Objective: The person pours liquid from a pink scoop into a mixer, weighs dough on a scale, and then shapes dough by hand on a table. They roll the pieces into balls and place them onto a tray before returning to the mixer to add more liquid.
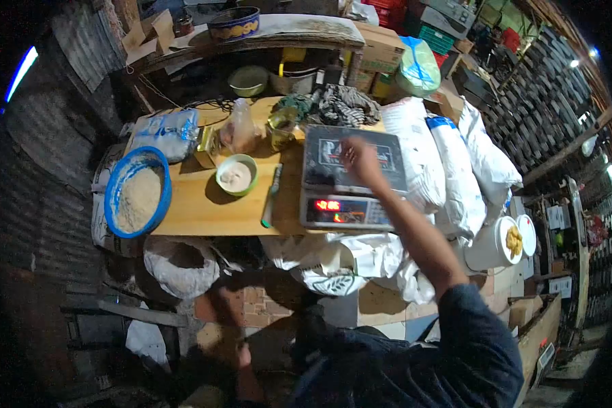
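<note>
My right hand [360,160] is over the dark platform of a digital scale [319,163], its fingers curled and blurred; whether it touches the platform or holds something small is unclear. Red digits glow on the scale's panel. Low at my side, away from the table, hangs my left hand [243,355], dim and with its fingers hard to make out. On the wooden table [197,211] are a blue basin [139,197] of pale powder, a green bowl [236,175] with whitish contents, and a green-tipped utensil [272,197] left of the scale.
White sacks [415,153] stand right of the scale, with a white bucket [493,245] below them. Behind the bowl are a clear plastic bag [241,129] and a glass jug [279,129]. An open white sack [181,272] sits under the table's front edge.
</note>
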### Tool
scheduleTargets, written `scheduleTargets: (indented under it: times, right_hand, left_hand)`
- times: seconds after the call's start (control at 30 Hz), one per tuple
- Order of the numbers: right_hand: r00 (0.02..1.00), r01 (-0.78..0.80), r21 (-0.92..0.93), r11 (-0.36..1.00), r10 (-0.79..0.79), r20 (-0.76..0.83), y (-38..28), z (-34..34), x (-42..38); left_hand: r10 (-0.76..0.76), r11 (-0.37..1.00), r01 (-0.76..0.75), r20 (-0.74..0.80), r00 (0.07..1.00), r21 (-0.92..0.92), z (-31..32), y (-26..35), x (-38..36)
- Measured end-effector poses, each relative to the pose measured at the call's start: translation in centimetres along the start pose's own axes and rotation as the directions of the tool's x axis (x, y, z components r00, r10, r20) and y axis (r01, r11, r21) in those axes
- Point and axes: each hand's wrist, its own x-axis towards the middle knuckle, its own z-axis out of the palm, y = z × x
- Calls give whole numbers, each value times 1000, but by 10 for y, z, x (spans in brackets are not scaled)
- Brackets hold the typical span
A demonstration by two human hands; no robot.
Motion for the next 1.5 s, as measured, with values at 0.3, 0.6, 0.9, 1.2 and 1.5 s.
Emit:
scheduleTargets:
  times: [0.3,0.6,0.9,1.2,1.5]
  right_hand:
    - [633,-50,-753,656,604,484,268,111,198]
    - [887,-160,-664,730,401,227,173,80,185]
    - [981,6,-128,992,19,195,137,-6,151]
    - [867,-395,-63,917,349,-355,86,-299,-373]
    - [-342,-847,526,73,684,-645,31,-391,-792]
  left_hand:
    - [-59,998,59,-147,987,-6,17,126,26]
    - [-134,983,148,-132,982,107,50,128,15]
    - [-131,852,90,44,990,516,68,145,23]
    - [-84,368,-658,728,680,657,270,169,21]
    - [-604,-258,-961,793,81,-98,563,52,-198]
